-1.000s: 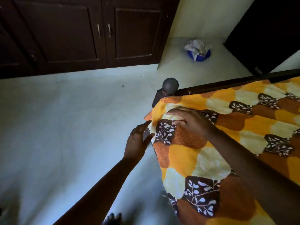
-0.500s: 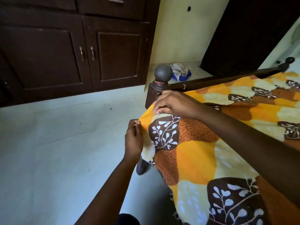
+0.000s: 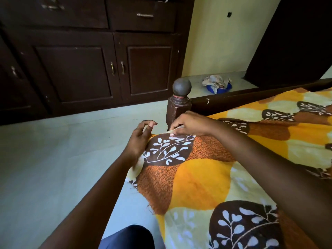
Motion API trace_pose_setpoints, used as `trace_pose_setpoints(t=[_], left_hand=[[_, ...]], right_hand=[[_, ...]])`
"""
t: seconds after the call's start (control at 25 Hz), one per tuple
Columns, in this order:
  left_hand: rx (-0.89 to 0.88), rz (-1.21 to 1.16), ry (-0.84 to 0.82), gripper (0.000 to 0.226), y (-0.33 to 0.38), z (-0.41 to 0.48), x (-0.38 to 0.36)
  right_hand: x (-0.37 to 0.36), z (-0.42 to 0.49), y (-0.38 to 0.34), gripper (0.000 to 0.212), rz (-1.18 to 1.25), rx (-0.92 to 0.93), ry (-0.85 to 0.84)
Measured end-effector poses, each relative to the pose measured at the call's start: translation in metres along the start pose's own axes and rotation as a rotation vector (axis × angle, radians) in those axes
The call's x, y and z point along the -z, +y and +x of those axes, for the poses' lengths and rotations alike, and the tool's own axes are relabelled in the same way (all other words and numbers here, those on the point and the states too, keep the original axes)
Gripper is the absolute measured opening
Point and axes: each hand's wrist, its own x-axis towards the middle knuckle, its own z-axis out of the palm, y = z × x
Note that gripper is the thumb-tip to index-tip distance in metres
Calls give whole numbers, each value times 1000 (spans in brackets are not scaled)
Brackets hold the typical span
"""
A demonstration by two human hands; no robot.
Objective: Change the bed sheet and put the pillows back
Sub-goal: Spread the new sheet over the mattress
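At frame centre, the corner of the orange, yellow and brown leaf-print bed sheet [image 3: 201, 178] — pressed flat a second ago — is now pinched by the left hand [image 3: 139, 141] and the right hand [image 3: 190, 124], so tucking is judged underway.

One wide-angle view, worn on the head, looks forward and down from beside the bed [image 3: 251, 95] — close over the corner of the bed sheet [image 3: 197, 180], facing the corner post [image 3: 181, 97]. Farther off it takes in the floor [image 3: 53, 159], the dark cupboard [image 3: 80, 74] and the wall [image 3: 224, 42].
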Motion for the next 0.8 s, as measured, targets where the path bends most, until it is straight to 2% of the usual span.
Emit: trace_pose_setpoints(t=[0.12, 0.2, 0.28, 0.52, 0.68, 0.8], left_hand=[[69, 58, -34, 39, -1, -13, -5], [68, 136, -53, 36, -2, -17, -13], [46, 105, -77, 30, -1, -19, -26], [78, -27, 26, 33, 3, -8, -32], [77, -13, -103, 32, 7, -6, -21], [126, 51, -194, 34, 8, 6, -17]], right_hand=[[6, 6, -1, 17, 53, 2, 23], [7, 12, -1, 16, 60, 2, -40], [6, 16, -3, 10, 96, -18, -72], [14, 5, -3, 20, -35, 30, 6], [15, -11, -4, 30, -36, -10, -84], [1, -8, -3, 27, -42, -52, -47]])
